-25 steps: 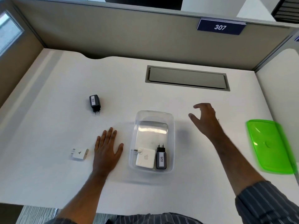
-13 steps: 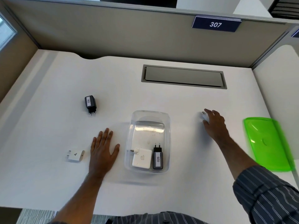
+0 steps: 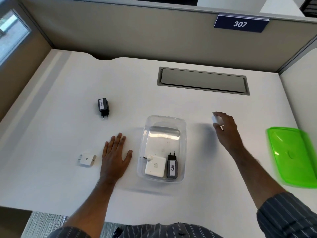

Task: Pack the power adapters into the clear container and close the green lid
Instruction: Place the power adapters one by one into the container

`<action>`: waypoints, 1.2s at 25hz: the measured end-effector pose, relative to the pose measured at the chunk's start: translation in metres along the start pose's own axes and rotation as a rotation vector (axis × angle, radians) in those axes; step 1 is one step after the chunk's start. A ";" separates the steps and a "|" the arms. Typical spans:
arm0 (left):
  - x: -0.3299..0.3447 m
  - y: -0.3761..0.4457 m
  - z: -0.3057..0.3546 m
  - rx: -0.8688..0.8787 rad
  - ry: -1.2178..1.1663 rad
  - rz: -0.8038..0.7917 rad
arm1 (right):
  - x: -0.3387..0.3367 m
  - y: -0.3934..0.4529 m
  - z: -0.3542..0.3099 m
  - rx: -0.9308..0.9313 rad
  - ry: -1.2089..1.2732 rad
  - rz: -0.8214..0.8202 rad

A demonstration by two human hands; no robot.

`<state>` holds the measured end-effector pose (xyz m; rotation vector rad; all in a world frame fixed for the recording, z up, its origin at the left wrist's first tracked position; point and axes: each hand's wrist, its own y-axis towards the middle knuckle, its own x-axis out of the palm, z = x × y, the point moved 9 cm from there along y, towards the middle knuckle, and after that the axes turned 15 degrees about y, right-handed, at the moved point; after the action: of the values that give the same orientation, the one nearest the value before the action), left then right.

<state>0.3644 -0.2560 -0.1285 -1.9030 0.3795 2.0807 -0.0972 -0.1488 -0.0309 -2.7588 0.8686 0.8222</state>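
The clear container (image 3: 183, 134) stands mid-desk, holding a white square adapter (image 3: 155, 167) and a black adapter labelled 026 (image 3: 172, 168) at its near end. To its right, my right hand (image 3: 226, 129) is lifted off the desk and grips a small white adapter (image 3: 216, 119). My left hand (image 3: 115, 157) lies flat on the desk just left of the container, fingers spread, holding nothing. Left of that hand lies a small white adapter (image 3: 87, 159). A black adapter labelled 002 (image 3: 103, 107) lies farther back left. The green lid (image 3: 293, 157) rests at the far right.
A grey cable hatch (image 3: 203, 81) is set into the desk behind the container. Beige partition walls (image 3: 137, 31) close off the back and left, with a sign reading 307 (image 3: 240, 24). The near desk edge runs just in front of my torso.
My right hand dropped onto a small white adapter right of the container, closed on it, and has now lifted it off the desk. My left hand stayed flat in place.
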 end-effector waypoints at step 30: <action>0.002 0.000 -0.001 -0.007 -0.023 -0.001 | 0.209 -0.105 -0.103 -0.003 -0.278 -0.886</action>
<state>0.3653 -0.2569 -0.1307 -1.8816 0.3667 2.1042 0.1533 -0.1938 -0.0602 -2.5119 -0.3959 0.9388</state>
